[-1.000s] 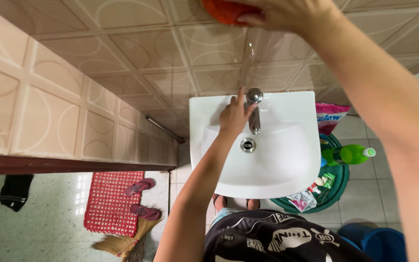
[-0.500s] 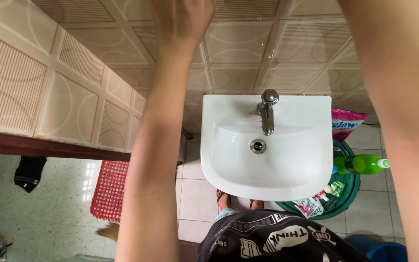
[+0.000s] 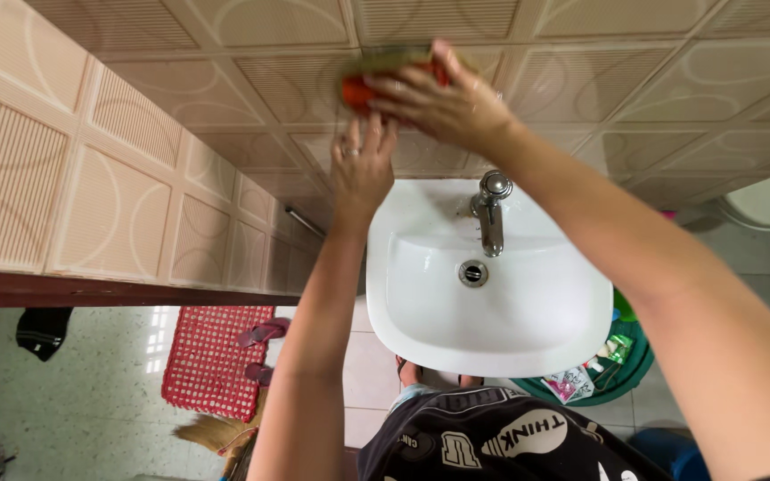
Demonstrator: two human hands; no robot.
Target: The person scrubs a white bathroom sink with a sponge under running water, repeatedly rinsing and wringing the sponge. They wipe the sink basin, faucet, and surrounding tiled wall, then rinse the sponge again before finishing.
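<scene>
Head view:
Right hand (image 3: pixel 443 102): fingers pressed flat on an orange sponge (image 3: pixel 363 85), holding it against the tiled wall (image 3: pixel 225 98) above the basin's back edge.
Left hand (image 3: pixel 361 165): fingers together, flat on the wall just below the sponge.
Basin (image 3: pixel 528 330): white, tap (image 3: pixel 490 209) at its back edge.
Doing it well: probably firm, even pressure along the tile grooves.

Even, bright daylight fills the scene, with a pale glare patch on the speckled terrazzo floor (image 3: pixel 158 325) below and left of the left hand (image 3: pixel 363 169). The right hand (image 3: pixel 438 98) and its orange-and-green scrubbing sponge (image 3: pixel 376 76) are motion-blurred. The beige embossed wall tiles (image 3: pixel 118 214) bow and stretch toward the frame edges from wide-angle distortion.
</scene>
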